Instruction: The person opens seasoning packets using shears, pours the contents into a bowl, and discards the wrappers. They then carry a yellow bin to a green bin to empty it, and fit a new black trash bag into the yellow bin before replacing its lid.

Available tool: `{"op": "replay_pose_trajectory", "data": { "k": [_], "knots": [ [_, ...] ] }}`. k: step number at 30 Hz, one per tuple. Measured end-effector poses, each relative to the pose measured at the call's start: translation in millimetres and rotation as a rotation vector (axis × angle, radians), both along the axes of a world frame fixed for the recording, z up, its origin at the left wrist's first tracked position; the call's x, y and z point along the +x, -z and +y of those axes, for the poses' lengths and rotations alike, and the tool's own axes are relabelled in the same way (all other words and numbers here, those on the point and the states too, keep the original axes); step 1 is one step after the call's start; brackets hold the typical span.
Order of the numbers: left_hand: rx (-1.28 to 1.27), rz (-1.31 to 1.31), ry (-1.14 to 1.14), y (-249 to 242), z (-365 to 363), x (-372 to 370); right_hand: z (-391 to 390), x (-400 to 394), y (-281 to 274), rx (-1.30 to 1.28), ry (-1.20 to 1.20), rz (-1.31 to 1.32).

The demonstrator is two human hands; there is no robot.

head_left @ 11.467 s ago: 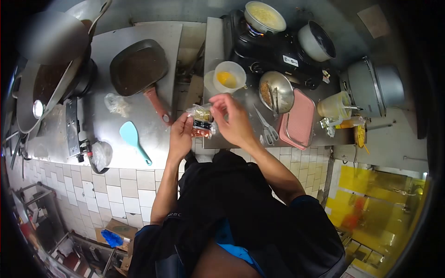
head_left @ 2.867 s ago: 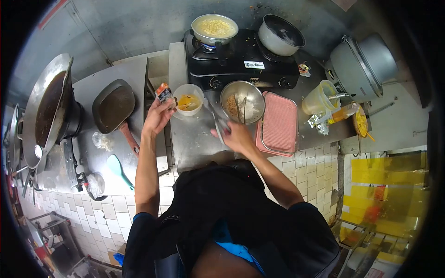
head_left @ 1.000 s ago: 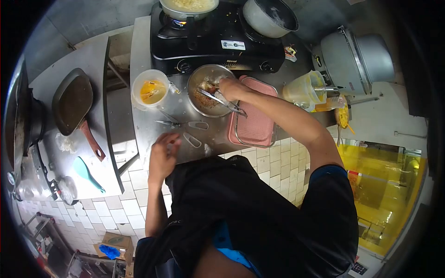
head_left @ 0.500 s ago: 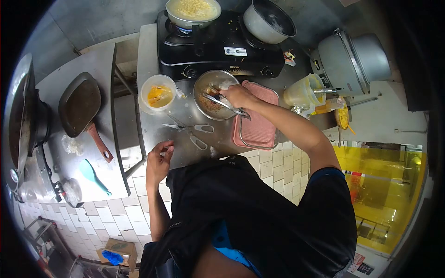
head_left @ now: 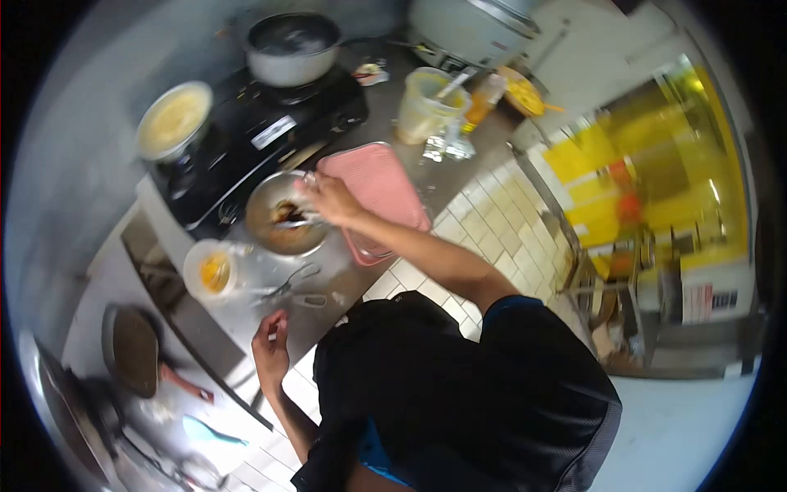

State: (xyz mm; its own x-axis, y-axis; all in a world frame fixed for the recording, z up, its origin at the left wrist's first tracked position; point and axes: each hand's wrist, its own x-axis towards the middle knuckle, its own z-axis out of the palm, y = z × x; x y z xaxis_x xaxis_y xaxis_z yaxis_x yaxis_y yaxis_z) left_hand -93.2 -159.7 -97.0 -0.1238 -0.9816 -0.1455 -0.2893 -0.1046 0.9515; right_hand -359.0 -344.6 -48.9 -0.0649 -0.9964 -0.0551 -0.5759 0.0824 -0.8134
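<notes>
Your right hand [head_left: 328,199] grips thin metal tongs [head_left: 297,220] inside the round steel bowl [head_left: 283,217]; left hand [head_left: 270,348] fingers curl loosely, blurred.

The right hand [head_left: 328,199] reaches over a steel bowl [head_left: 283,215] on the counter [head_left: 344,275], holding metal tongs [head_left: 297,220] whose tips sit in the brownish food inside. A pink tray [head_left: 381,184] lies just beside the bowl. The left hand [head_left: 270,348] hovers at the counter's near edge, fingers [head_left: 277,321] loosely curled, near scissors [head_left: 288,285] and a plastic cup [head_left: 211,271] with yellow contents. Two pots stand on the black stove [head_left: 262,135] behind.
</notes>
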Motion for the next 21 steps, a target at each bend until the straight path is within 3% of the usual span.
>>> {"op": "replay_pose_trajectory", "data": {
  "k": [2,6,9,12,14,15,17,21],
  "knots": [
    [0.064,0.012,0.117,-12.5,-11.1,-14.6,23.4,-21.3,1.6,-0.261,0.083,-0.097],
    [0.097,-0.04,0.324,-35.5,-28.6,-61.8,83.5,-89.7,-17.0,-0.313,0.429,-0.045],
    [0.014,-0.03,0.582,-27.2,-33.4,-116.0,107.2,-181.6,31.6,-0.369,0.616,-0.209],
    [-0.038,0.13,0.793,-34.4,-30.6,-230.1,108.3,-286.3,62.5,-0.468,0.7,-0.14],
    [-0.137,0.06,0.927,-28.0,-39.0,-314.2,104.7,-352.9,77.2,-0.415,0.697,-0.082],
    [-0.304,-0.067,0.969,-14.1,-50.0,-351.8,94.2,-380.6,82.1,-0.353,0.695,-0.016],
    [-0.482,-0.383,0.727,45.7,-82.9,-435.1,81.1,-410.4,85.1,-0.369,0.667,-0.087],
    [-0.439,-0.619,0.135,41.6,-159.1,-565.7,101.0,-427.9,110.7,-0.357,0.647,-0.202]
  ]
}}
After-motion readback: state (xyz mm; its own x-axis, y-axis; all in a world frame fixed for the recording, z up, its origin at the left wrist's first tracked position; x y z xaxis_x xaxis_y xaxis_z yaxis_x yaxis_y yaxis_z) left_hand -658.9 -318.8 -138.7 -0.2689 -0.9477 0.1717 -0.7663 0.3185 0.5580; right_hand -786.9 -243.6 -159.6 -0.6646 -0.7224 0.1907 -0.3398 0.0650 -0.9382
